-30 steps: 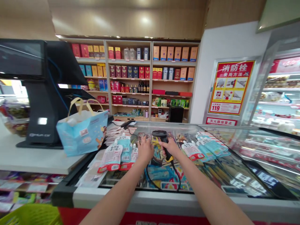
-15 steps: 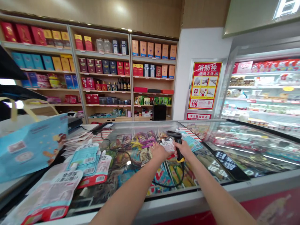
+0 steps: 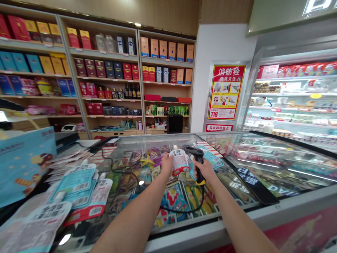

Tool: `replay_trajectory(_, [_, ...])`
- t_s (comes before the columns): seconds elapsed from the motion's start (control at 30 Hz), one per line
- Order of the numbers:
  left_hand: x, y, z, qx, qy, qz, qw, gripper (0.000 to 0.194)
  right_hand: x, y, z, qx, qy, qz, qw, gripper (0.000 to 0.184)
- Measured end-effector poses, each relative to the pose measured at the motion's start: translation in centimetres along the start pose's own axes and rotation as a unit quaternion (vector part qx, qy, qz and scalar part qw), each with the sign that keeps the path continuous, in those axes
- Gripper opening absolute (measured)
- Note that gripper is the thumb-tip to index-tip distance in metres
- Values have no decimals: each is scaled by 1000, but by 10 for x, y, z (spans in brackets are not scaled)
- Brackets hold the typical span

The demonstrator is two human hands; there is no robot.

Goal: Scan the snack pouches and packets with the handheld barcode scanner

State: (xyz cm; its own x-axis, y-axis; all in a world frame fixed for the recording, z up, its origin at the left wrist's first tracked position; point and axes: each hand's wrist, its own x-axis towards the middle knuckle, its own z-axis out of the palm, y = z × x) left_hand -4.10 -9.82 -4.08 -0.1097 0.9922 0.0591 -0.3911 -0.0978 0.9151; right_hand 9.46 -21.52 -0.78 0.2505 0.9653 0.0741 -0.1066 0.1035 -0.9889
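My left hand [image 3: 166, 164] grips a white and red spouted pouch [image 3: 179, 161] and holds it upright above the glass lid of the chest freezer [image 3: 231, 218]. My right hand [image 3: 203, 169] is closed round the handle of a black barcode scanner [image 3: 195, 154], whose head sits right beside the pouch. The scanner's black cable [image 3: 181, 210] loops down over the glass. A few similar teal pouches [image 3: 213, 159] lie on the glass just behind the scanner.
A pile of teal and red pouches [image 3: 79, 189] covers the glass at the left, beside a blue paper bag [image 3: 25, 163]. Shelves of boxed goods [image 3: 110, 70] fill the back wall. An open refrigerated case [image 3: 292, 102] stands at the right, next to a red poster [image 3: 225, 92].
The view has swung to the right, away from the till screen. My left hand has left the left pile, taken a pouch from the right pile and lifted it upright beside the scanner.
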Motion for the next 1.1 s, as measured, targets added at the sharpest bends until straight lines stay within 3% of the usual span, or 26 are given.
replay_trajectory(0.1, [18, 6, -16, -86, 36, -20, 995, 20, -4, -2, -3, -21, -33, 18, 999, 38])
replay_trajectory(0.2, [28, 12, -27, -117, 66, 2, 991, 27, -9, -4, -4, -64, -86, 37, 993, 36])
replay_trajectory(0.33, [31, 19, -28, -134, 82, 13, 988, 20, -14, -5, -4, -103, -120, 54, 986, 33])
replay_trajectory(0.6, [28, 30, -17, -146, 90, -1, 985, 8, -16, -5, -4, -133, -134, 54, 981, 30])
replay_trajectory(1.1, [34, 23, -23, -142, 101, -12, 985, 11, -18, -8, -3, -146, -112, 57, 981, 28])
